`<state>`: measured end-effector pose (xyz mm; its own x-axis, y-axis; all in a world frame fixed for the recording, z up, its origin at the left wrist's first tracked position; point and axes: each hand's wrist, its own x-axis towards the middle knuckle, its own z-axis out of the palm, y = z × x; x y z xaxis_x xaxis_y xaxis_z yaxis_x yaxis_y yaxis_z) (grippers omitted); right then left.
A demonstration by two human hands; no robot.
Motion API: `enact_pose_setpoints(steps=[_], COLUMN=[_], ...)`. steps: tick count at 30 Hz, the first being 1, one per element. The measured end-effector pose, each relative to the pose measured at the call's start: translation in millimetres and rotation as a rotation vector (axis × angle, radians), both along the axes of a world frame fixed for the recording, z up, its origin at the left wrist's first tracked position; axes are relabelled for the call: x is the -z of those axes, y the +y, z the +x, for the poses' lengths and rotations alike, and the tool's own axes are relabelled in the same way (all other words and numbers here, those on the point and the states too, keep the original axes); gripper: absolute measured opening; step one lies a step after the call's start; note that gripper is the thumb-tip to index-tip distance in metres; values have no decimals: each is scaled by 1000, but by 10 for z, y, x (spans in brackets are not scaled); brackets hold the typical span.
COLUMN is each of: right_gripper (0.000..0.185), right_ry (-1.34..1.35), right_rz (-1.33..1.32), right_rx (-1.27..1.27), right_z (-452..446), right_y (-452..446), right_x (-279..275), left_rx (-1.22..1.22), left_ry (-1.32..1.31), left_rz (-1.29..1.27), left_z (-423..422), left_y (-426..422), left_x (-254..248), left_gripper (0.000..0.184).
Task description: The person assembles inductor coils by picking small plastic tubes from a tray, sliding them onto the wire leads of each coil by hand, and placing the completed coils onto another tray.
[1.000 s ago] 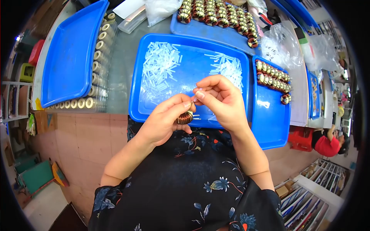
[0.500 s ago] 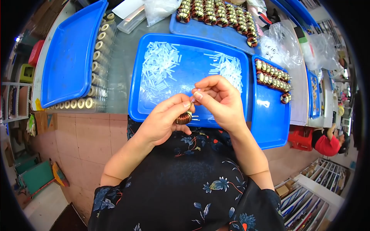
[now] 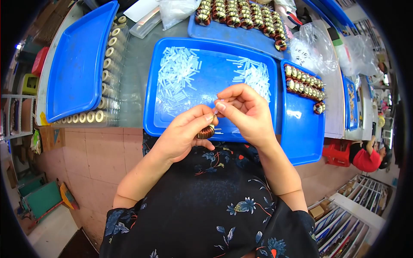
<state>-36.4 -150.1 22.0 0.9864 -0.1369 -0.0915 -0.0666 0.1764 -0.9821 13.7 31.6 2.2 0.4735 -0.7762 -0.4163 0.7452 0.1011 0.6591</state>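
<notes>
My left hand (image 3: 186, 131) is closed around a copper-wound ring coil (image 3: 205, 132), which hangs below its thumb and forefinger. My right hand (image 3: 246, 112) meets it fingertip to fingertip, pinching a small pale tube (image 3: 216, 111) against what looks like a lead of the coil. The fingertips hide most of that tube. Both hands are over the near edge of a blue tray (image 3: 151, 92). Inside the tray lie a heap of clear short tubes (image 3: 176, 73) on the left and a second pile of pale tubes (image 3: 254, 77) on the right.
Finished-looking coils (image 3: 303, 84) stand in rows in a narrow blue tray (image 3: 301, 142) at the right. More coils (image 3: 245, 17) fill a tray at the back. On the left, an upturned blue tray (image 3: 77, 64) rests over a clear holder of pale rings (image 3: 106, 75). Plastic bags (image 3: 312, 49) lie behind.
Hardly anything differs. Both hands keep the same grip on the coil and tube, and the view has shifted very slightly.
</notes>
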Motion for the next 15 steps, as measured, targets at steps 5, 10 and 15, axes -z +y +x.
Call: enact_pose_setpoints(steps=[5,10,15], right_gripper=[20,18,16], right_ry=[4,6,32], right_rz=[4,-31,-97], right_rx=[-13,-37,-73], right_z=[-8,-14,-9], right_y=[-11,-30,-51], right_x=[9,-11,-87], left_rx=[6,4,12], left_ry=[12,21,22], left_rz=[-12,-14,-9], left_z=[10,7,0], left_y=[10,10,11], left_x=[4,11,18], left_gripper=[18,17,16])
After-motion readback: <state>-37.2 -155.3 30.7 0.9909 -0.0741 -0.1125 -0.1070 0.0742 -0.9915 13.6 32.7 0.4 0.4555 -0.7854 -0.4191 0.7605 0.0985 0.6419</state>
